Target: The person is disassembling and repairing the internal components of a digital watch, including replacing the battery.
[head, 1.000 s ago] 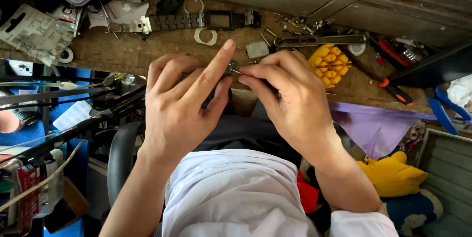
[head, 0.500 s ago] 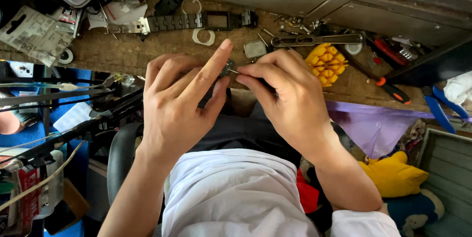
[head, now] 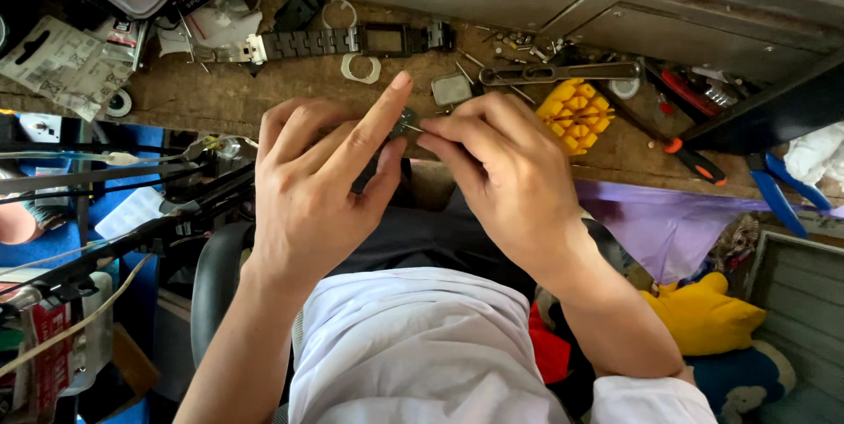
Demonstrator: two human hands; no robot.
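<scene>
Steel glints between the two hands, where a small round watch part [head: 405,119] sits pinched above the bench [head: 220,94]; the left hand [head: 321,182] grips it between thumb and curled fingers, with the forefinger stretched out straight over it; the right hand [head: 510,173] is closed on a thin tool [head: 413,128], its fingertips bunched tight and the tip touching the part; what kind of tool it is cannot be told. Both hands hover just over the bench's near edge, above the person's lap. Behind them on the wood lies a dark metal watch band [head: 352,40], near a pale ring [head: 360,68] and a small square case [head: 451,88]; a yellow block [head: 576,112] sits just right of the right hand; an orange-handled screwdriver [head: 694,160] lies farther right; blue pliers [head: 787,191] rest at the far right edge.
</scene>
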